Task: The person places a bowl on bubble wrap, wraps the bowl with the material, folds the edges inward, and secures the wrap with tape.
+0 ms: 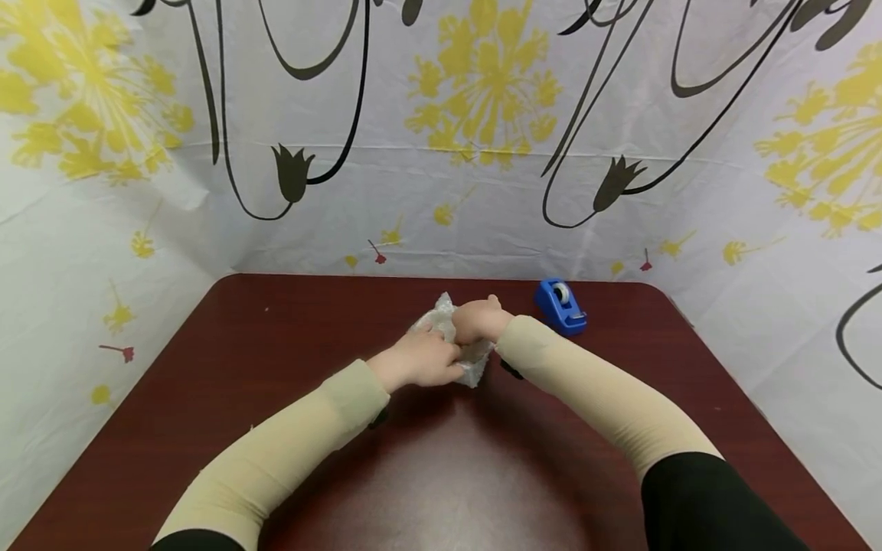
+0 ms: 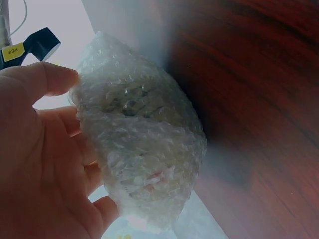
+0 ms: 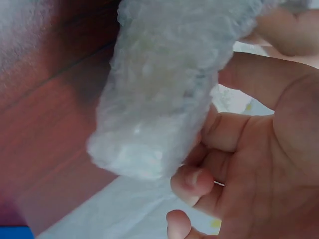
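Observation:
A bundle wrapped in bubble wrap (image 1: 474, 366) is between both hands near the far side of the table. Through the clear wrap in the left wrist view, the bundle (image 2: 144, 134) shows faint dark and reddish patches, but its contents are blurred. My left hand (image 1: 423, 358) grips its near left side, thumb on one face and the other fingers at the edge. On the opposite side my right hand (image 1: 478, 320) holds it. In the right wrist view, fingers (image 3: 227, 132) curl behind the wrapped bundle (image 3: 154, 89).
A blue tape dispenser (image 1: 563, 312) with a roll in it stands to the right of the hands, near the far edge of the dark red wooden table (image 1: 331, 314). White sheeting (image 1: 482, 222) with a flower print hangs behind and beside the table.

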The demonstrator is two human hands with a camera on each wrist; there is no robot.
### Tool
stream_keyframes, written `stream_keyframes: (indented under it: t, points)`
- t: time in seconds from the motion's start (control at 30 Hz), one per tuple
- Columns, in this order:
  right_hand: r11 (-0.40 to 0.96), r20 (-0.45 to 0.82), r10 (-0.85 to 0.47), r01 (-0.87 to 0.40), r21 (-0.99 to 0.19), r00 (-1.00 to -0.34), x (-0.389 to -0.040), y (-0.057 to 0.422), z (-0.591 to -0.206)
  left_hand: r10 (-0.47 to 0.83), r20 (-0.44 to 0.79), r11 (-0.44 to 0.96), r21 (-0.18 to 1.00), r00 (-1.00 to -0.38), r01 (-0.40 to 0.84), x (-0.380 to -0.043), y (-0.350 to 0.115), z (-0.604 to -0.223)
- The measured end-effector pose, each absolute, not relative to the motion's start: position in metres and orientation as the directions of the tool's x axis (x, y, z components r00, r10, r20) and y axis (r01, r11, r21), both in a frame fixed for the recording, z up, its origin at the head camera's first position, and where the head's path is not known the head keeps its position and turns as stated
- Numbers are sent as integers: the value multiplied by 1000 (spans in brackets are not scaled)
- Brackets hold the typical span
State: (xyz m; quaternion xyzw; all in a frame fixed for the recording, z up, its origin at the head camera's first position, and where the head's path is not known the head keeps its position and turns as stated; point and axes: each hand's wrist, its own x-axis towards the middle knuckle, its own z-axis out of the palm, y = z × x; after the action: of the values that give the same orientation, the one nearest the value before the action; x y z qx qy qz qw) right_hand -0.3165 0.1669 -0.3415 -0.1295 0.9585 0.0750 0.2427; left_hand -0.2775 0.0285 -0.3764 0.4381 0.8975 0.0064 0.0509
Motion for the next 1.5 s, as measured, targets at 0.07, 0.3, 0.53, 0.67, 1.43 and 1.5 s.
stream_keyframes:
  t: [0.07,0.3,0.53,0.67,1.43,1.5]
  points:
    - [944,-477,-204,-301,136,-855,-316,164,-343,786,-108,617,64,-609,785,-278,30,-375]
    - [897,-438,-156,-312,312,-885,-317,157,-345,780,-159,621,73,-606,780,-279,35,-372]
    - [927,-459,-141,-279,250,-877,-322,159,-337,762,-189,641,86,-619,763,-279,33,-370]
    - [944,-455,-145,-260,202,-879,-323,164,-332,758,-198,645,84,-622,760,-278,33,-368]
    - [922,-239,-162,-233,310,-957,-317,174,-348,774,-162,628,80,-612,774,-280,35,-370]
    - [910,-227,-167,-238,338,-960,-316,172,-352,774,-157,629,81,-613,774,-279,35,-370]
